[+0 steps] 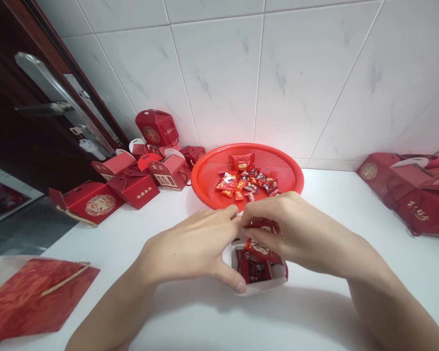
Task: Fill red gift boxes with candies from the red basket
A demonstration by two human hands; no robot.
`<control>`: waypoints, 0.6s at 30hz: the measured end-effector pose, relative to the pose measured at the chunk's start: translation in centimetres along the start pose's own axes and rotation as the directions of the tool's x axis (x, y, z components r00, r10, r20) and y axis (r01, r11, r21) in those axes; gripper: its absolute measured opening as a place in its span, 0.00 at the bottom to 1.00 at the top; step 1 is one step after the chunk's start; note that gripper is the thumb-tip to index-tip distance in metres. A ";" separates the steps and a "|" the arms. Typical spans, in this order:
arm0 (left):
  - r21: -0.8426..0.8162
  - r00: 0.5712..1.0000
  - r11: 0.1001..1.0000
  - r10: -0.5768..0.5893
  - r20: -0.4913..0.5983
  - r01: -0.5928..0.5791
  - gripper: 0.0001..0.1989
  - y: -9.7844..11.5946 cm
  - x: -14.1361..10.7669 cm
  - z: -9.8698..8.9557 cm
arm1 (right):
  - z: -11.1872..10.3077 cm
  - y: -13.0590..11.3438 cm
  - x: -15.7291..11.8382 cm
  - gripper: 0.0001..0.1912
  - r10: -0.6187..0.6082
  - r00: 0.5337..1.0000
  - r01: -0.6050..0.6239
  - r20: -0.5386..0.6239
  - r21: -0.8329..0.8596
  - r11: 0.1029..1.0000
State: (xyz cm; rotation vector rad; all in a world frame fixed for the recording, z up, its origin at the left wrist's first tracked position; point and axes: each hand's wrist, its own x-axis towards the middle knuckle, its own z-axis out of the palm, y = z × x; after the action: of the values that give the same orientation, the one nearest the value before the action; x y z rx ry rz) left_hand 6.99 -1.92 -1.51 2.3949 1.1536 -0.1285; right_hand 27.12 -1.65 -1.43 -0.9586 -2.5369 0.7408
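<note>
An opened small carton (266, 286) with a white inside stands on the table between my hands. Red wrapped candies (256, 269) lie in it, one red packet with gold lettering (261, 250) on top. My left hand (190, 243) grips the carton's left side, its thumb along the near left edge and its fingers toward the far edge. Reaching over the carton from the right, my right hand (296, 234) has its thumb and fingers closed together at the red packet. Its fingertips partly cover the packet and the carton's far side.
Just beyond my hands sits a red mesh basket (201, 180) with several wrapped candies (247, 184). Red gift boxes (135, 187) cluster at back left, more gift boxes (417, 190) at right. A red bag (40, 292) lies front left. Behind are a tiled wall (219, 73) and a door handle (54, 107).
</note>
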 end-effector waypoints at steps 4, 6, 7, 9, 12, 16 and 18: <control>0.012 1.000 1.000 -0.008 0.004 0.008 0.26 0.1 0.0 -0.1 | 1.8 0.5 0.1 0.07 0.102 0.993 -0.110 -0.066 -0.133 0.985; 0.016 1.000 1.000 -0.026 0.007 0.025 0.29 0.1 -0.1 0.0 | 2.4 0.8 0.1 0.08 0.094 0.992 -0.107 -0.078 -0.185 0.977; 0.018 1.000 0.999 -0.030 0.006 0.029 0.30 0.0 -0.1 0.0 | 2.6 0.9 0.0 0.09 0.087 0.993 -0.101 -0.078 -0.211 0.972; 0.023 1.000 0.999 -0.031 -0.002 0.031 0.30 -0.2 -0.1 0.2 | 2.6 1.1 -0.2 0.10 0.075 0.995 -0.089 -0.065 -0.266 0.960; 0.023 1.000 0.999 -0.022 -0.011 0.022 0.30 -0.4 -0.1 0.4 | 1.9 1.0 -0.4 0.12 0.073 0.997 -0.077 -0.022 -0.313 0.947; 0.030 0.999 0.999 -0.042 0.004 0.042 0.31 -0.3 -0.2 0.4 | 0.7 0.6 -0.6 0.11 0.058 0.997 -0.044 0.044 -0.263 0.964; 0.043 0.997 0.997 -0.069 0.019 0.068 0.32 -0.2 -0.2 0.3 | 0.2 0.6 -0.8 0.10 0.019 0.998 -0.005 0.055 -0.238 0.971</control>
State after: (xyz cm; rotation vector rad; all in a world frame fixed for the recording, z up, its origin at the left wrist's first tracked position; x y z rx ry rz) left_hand 6.76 -2.10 -1.76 2.3853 1.2354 -0.2014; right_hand 27.91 -1.87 -2.07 -1.0412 -2.7175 0.4801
